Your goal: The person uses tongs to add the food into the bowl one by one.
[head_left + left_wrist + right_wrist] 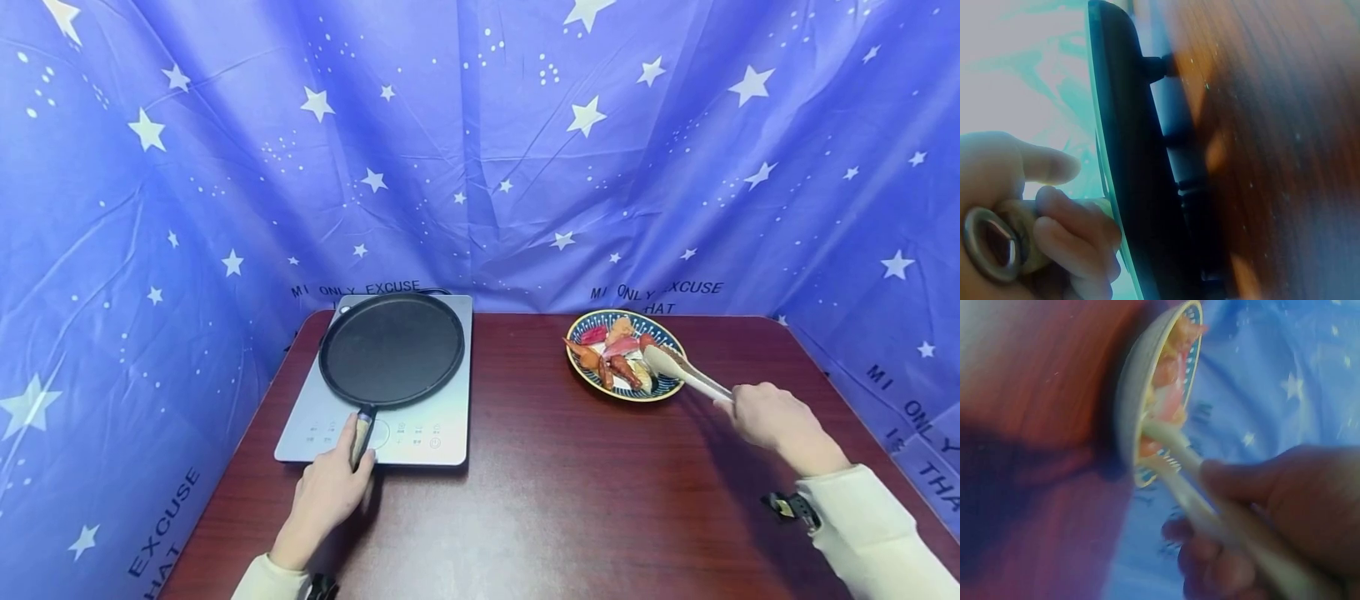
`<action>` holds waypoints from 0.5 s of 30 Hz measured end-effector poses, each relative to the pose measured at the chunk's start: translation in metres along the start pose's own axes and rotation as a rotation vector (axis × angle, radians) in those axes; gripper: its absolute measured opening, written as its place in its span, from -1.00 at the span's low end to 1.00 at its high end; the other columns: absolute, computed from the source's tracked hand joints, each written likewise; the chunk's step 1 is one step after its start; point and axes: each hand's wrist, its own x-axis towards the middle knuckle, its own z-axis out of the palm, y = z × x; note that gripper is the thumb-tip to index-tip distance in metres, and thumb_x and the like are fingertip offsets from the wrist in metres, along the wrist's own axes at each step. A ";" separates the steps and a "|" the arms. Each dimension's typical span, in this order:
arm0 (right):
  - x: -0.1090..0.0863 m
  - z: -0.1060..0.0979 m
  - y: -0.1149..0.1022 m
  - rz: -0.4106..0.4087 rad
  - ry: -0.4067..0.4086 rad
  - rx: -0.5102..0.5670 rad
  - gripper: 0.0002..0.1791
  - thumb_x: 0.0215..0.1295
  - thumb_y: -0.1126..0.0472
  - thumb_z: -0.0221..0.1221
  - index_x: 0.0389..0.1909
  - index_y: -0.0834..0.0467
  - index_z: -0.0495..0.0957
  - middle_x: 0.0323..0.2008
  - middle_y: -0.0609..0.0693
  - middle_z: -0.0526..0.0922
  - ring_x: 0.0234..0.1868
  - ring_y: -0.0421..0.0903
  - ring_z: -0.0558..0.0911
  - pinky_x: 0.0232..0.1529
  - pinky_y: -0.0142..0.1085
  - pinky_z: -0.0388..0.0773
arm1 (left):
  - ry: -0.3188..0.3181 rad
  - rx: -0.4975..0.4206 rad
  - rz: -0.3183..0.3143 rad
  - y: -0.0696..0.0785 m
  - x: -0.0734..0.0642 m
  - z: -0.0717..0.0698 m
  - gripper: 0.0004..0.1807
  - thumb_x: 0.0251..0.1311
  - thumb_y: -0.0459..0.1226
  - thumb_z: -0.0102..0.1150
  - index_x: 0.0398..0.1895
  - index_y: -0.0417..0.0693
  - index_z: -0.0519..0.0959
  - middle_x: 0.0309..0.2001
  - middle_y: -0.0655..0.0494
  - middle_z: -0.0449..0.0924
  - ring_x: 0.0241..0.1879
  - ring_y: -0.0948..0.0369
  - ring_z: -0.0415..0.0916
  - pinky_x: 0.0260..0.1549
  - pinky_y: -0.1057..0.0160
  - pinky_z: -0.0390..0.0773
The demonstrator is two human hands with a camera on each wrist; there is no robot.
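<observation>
With the left hand [330,487] I grip the pale handle [362,440] of a round black frying pan [392,348]. The pan sits flat on a silver induction cooktop [300,421], and a metal ring shows at the handle's end in the left wrist view. My right hand [783,425] holds a pair of pale tongs [705,383], thumb on one arm and fingers curled round the other. The tongs' tips reach into an oval patterned plate [1132,387], around a reddish-brown piece of food [649,342] at its right side. I cannot tell whether they clamp it.
Several other food pieces lie on the plate, among them a brown drumstick [625,372] and a pink piece [594,334]. The dark red wooden table [540,492] ends at a blue star-patterned curtain [495,208] behind and at both sides.
</observation>
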 end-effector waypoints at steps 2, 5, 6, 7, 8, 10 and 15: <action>0.000 0.003 0.007 -0.008 -0.025 0.069 -0.64 0.35 0.10 0.02 -0.61 0.21 0.43 -0.73 0.01 0.39 -0.67 0.06 0.48 -0.62 0.00 0.37 | 0.003 -0.002 -0.001 0.000 0.000 0.000 -0.30 0.24 -0.07 0.02 0.42 -0.08 0.15 -0.22 -0.32 0.59 -0.37 -0.16 0.56 -0.48 -0.11 0.45; -0.002 0.012 0.015 0.026 -0.077 0.238 -0.61 0.40 0.05 -0.03 -0.46 0.28 0.49 -0.76 -0.06 0.35 -0.74 -0.08 0.44 -0.67 -0.13 0.39 | 0.007 -0.002 -0.001 -0.001 0.000 0.000 -0.29 0.23 -0.07 0.02 0.42 -0.09 0.15 -0.22 -0.32 0.59 -0.37 -0.16 0.56 -0.48 -0.11 0.45; -0.003 0.016 0.017 0.047 -0.095 0.298 -0.59 0.41 0.03 -0.05 -0.40 0.31 0.50 -0.76 -0.07 0.36 -0.76 -0.11 0.44 -0.69 -0.17 0.39 | 0.007 -0.002 0.000 -0.001 0.000 0.001 -0.29 0.23 -0.07 0.02 0.42 -0.09 0.15 -0.22 -0.32 0.59 -0.37 -0.16 0.55 -0.48 -0.11 0.45; -0.003 0.019 0.019 0.074 -0.113 0.360 -0.58 0.42 0.02 -0.06 -0.34 0.34 0.50 -0.75 -0.07 0.36 -0.77 -0.12 0.44 -0.71 -0.20 0.40 | 0.007 -0.002 0.000 -0.002 0.000 0.001 -0.30 0.23 -0.07 0.01 0.42 -0.08 0.16 -0.21 -0.31 0.59 -0.37 -0.16 0.56 -0.47 -0.11 0.45; -0.004 0.021 0.021 0.093 -0.124 0.413 -0.55 0.43 0.01 -0.07 -0.30 0.36 0.49 -0.74 -0.07 0.37 -0.78 -0.12 0.45 -0.73 -0.21 0.42 | 0.006 -0.001 0.000 -0.002 0.000 0.001 -0.30 0.23 -0.06 0.01 0.42 -0.08 0.15 -0.22 -0.31 0.59 -0.37 -0.15 0.56 -0.47 -0.10 0.45; -0.005 0.026 0.023 0.130 -0.137 0.494 -0.53 0.43 -0.01 -0.08 -0.26 0.38 0.49 -0.71 -0.06 0.37 -0.76 -0.11 0.45 -0.74 -0.20 0.42 | 0.002 -0.002 0.003 -0.002 0.000 0.001 -0.29 0.23 -0.06 0.01 0.43 -0.09 0.15 -0.22 -0.30 0.59 -0.37 -0.14 0.56 -0.47 -0.10 0.45; -0.009 0.031 0.025 0.173 -0.151 0.635 -0.46 0.44 -0.06 -0.12 -0.21 0.41 0.49 -0.67 -0.02 0.39 -0.74 -0.11 0.45 -0.72 -0.22 0.43 | -0.007 -0.005 0.008 -0.001 0.001 0.000 -0.29 0.24 -0.06 0.01 0.43 -0.09 0.14 -0.24 -0.31 0.59 -0.40 -0.12 0.55 -0.49 -0.09 0.44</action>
